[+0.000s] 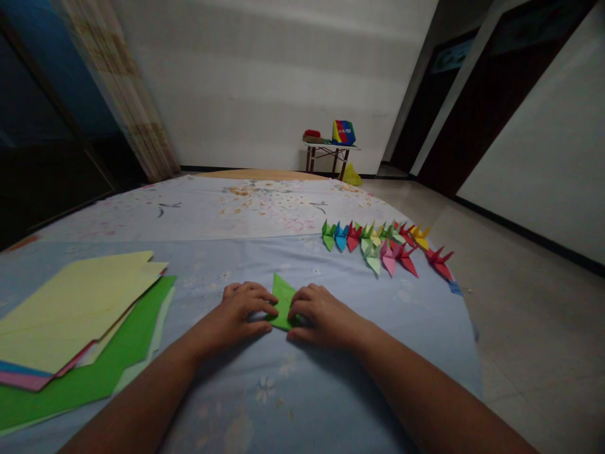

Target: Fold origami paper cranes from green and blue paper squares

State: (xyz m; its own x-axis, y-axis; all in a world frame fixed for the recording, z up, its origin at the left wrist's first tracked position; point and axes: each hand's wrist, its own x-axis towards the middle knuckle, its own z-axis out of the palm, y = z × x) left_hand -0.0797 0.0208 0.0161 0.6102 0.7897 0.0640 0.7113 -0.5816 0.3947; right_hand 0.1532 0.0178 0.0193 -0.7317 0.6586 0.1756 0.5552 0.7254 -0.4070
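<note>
A small piece of folded green paper (283,300) lies on the blue cloth in front of me, one pointed corner facing away. My left hand (246,310) is at its left edge, fingertips and thumb closed on the paper. From the other side my right hand (322,316) grips the right edge with bent fingers, covering part of the sheet. Both hands rest low, close to the cloth. Further off to the right stand several folded paper cranes (371,253) in green, blue, red, yellow and pink.
At the left lies a stack of coloured sheets, yellow paper (89,296) over green paper (142,340). A flowered blue tablecloth (265,391) covers the round table. Beyond it, a small side table (326,147) by the wall carries a colourful box (344,132).
</note>
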